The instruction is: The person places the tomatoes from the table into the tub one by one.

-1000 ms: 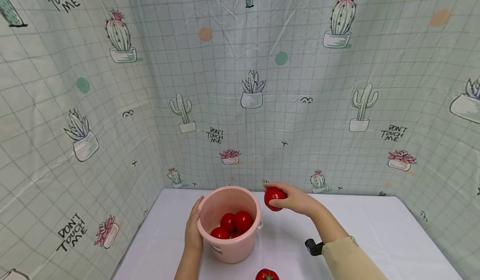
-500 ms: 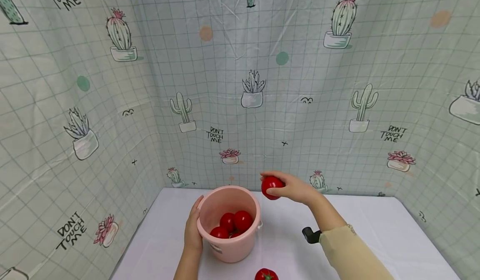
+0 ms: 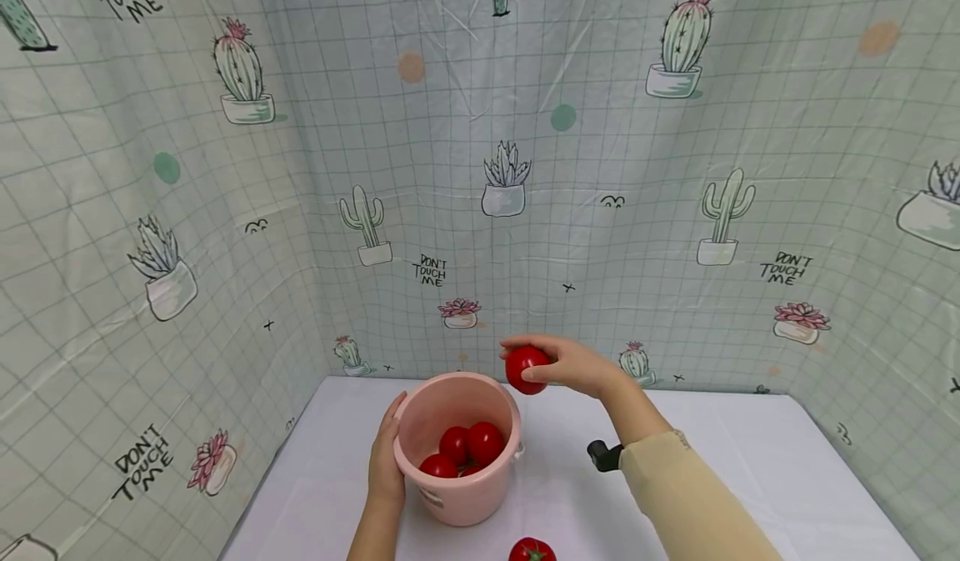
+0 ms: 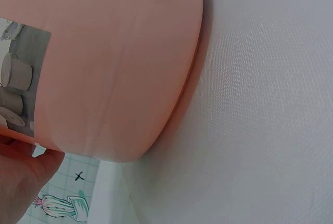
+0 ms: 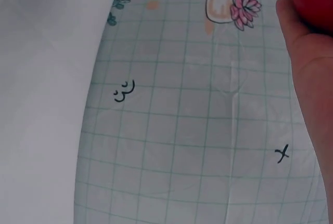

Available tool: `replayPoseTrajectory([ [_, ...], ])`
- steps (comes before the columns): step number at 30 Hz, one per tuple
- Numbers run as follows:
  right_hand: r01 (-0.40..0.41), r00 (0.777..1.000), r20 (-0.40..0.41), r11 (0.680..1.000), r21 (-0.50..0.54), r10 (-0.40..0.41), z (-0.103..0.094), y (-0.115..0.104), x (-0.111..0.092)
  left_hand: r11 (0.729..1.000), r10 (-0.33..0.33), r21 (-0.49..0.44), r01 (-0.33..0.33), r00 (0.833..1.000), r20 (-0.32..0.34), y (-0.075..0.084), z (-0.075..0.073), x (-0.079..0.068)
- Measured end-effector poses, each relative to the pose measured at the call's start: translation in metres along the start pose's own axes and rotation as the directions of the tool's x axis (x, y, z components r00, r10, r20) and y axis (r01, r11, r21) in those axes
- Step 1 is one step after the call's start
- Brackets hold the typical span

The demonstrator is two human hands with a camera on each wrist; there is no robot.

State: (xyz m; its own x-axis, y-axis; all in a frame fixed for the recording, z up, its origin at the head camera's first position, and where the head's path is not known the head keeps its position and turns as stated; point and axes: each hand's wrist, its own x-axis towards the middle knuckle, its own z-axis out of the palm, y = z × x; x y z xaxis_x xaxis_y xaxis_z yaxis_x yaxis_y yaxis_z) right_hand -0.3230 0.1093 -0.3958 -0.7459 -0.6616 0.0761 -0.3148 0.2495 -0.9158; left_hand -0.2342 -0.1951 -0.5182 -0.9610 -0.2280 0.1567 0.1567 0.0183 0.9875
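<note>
A pink bucket stands upright on the table with several red tomatoes inside. My left hand holds the bucket's left side near the rim. The left wrist view shows the bucket's lower wall on the cloth and part of that hand. To the right of the rim and higher, a tomato is raised in the grip of my right hand, fingers over its top and thumb across its near side. In the right wrist view this tomato is cut off by the corner.
Another tomato with a green top lies at the near table edge, partly out of view. White cloth covers the table. A cactus-print curtain hangs behind and along both sides. A black device sits at the right wrist.
My right hand has lifted the tomato and carried it leftward, closer to the bucket's rim. The left hand and the bucket have stayed in place.
</note>
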Motion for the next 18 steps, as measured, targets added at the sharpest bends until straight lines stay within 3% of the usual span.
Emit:
replayPoseTrajectory([
  [18, 0.016, 0.974, 0.224, 0.999, 0.035, -0.024, 0.014, -0.024, 0.029, 1.000, 0.007, -0.001, -0.007, 1.000, 0.001, 0.000, 0.000, 0.000],
])
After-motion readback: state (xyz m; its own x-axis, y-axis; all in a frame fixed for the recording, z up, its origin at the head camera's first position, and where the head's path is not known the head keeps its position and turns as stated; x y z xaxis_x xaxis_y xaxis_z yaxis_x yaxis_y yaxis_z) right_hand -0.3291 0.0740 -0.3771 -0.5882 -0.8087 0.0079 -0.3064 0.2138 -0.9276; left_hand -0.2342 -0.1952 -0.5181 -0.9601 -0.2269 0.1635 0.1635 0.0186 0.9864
